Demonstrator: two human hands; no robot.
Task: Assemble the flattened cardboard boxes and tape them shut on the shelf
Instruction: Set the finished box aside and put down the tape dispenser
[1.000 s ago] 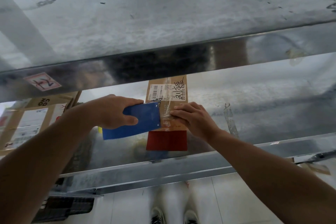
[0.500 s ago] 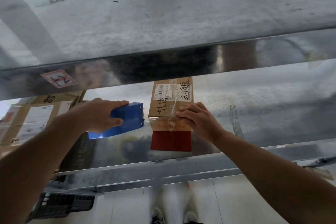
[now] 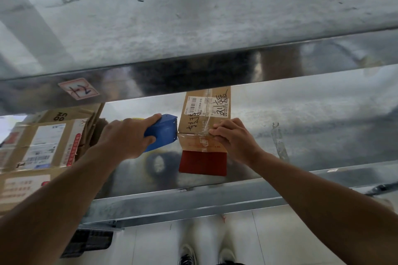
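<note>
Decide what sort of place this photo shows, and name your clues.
Probably a warehouse or parcel packing area: steel shelving, cardboard boxes with shipping labels, and a blue tape dispenser gripped by the left hand against a small box.

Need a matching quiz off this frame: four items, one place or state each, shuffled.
Things:
1. blue tape dispenser
2. small cardboard box
3. right hand
4. red-marked sticker

Places or states:
A. on the front edge of the upper shelf
B. fingers curled over the box's near top edge
C. gripped by the left hand, nose at the box's left side
D. standing on the lower shelf, clear tape along its top

Pairs: 1-C, 2-D, 3-B, 4-A
</note>
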